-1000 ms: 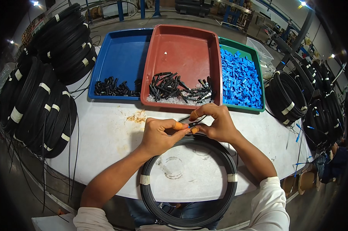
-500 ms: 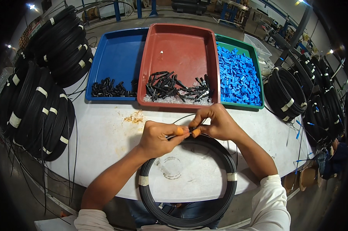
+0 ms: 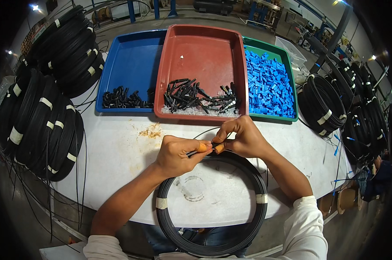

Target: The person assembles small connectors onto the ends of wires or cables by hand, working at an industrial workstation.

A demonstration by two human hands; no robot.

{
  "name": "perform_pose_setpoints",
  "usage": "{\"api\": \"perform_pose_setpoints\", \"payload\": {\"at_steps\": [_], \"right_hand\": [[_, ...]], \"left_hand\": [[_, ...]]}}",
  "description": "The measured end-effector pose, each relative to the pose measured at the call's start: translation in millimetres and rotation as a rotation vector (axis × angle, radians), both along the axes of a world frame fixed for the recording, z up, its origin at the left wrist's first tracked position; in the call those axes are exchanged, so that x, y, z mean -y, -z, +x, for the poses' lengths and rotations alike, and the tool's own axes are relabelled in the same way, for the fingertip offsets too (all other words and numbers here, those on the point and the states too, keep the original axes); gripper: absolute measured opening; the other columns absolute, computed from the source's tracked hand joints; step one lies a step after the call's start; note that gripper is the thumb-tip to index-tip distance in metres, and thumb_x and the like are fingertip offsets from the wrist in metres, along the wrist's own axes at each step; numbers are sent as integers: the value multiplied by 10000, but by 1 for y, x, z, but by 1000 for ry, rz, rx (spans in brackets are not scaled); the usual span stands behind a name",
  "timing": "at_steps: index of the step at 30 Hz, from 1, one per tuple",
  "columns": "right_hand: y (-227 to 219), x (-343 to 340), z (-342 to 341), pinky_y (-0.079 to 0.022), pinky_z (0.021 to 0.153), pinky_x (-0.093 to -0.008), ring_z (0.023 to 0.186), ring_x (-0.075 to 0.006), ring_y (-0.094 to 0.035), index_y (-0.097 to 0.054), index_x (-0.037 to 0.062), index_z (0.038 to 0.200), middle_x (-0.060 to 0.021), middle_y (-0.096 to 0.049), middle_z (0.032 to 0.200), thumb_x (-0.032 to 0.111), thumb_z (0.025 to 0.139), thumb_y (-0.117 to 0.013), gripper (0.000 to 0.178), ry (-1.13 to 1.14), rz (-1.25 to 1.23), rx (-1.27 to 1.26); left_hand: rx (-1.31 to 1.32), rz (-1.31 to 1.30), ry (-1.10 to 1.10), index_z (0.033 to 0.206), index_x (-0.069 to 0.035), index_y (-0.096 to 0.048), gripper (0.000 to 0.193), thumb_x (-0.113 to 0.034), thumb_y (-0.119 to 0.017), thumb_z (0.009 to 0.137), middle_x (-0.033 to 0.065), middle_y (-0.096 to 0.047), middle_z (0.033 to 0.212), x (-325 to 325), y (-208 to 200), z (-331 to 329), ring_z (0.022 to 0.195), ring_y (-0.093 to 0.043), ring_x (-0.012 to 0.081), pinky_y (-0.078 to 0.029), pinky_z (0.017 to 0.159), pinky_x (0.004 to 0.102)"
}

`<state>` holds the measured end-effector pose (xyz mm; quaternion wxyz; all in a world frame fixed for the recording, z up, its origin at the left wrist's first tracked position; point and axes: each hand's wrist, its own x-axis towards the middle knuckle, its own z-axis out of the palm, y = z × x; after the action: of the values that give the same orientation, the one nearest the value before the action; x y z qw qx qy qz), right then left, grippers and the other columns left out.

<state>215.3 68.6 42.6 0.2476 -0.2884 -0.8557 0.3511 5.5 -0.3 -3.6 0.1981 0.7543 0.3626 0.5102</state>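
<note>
Far side: blue tray (image 3: 137, 56), black fittings (image 3: 118, 99); red tray (image 3: 200, 47), black parts (image 3: 183, 95); green tray (image 3: 265, 46), blue pieces (image 3: 269, 86). Left hand (image 3: 176, 152) and right hand (image 3: 244, 139) pinch a half-hidden piece (image 3: 214, 145), apparently cable, over the near coil (image 3: 163, 187).

the cable coil (image 3: 259, 216) looks like smooth plastic with a dull sheen; the red tray (image 3: 200, 47), smooth, slightly glossy plastic; the sleeve (image 3: 306, 225), wrinkled matt cloth.

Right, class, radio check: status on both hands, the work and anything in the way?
Left hand, right hand together, pinching small dark parts, details hidden. Black cable coil nearer the body, overhanging the table. Red tray beyond; no obstruction seen.
</note>
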Motion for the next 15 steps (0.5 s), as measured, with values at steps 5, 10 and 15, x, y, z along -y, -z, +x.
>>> {"api": "perform_pose_setpoints", "payload": {"at_steps": [5,10,15], "right_hand": [[4,1,0,-527,752,-339,805,-235,-709,-733,23,833,-117,-747,848,-5,654,-843,212,36,96,-110],[16,2,1,-485,754,-360,840,-238,-671,-720,42,808,-89,-737,869,-17,638,-828,210,34,493,-94],[7,1,-2,-501,771,-365,755,-257,-670,-708,38,796,-100,-698,774,-18,661,-805,175,33,-135,-91]], "left_hand": [[137,-151,-62,845,58,-744,101,18,-803,774,159,-758,843,1,-4,4,764,-749,173,-595,717,257],[125,-129,-69,890,48,-749,105,-3,-794,810,132,-757,843,0,-2,5,750,-721,121,-582,692,243],[134,-205,-33,897,46,-748,98,7,-788,816,108,-751,828,0,3,-1,755,-716,122,-580,673,248]]}}
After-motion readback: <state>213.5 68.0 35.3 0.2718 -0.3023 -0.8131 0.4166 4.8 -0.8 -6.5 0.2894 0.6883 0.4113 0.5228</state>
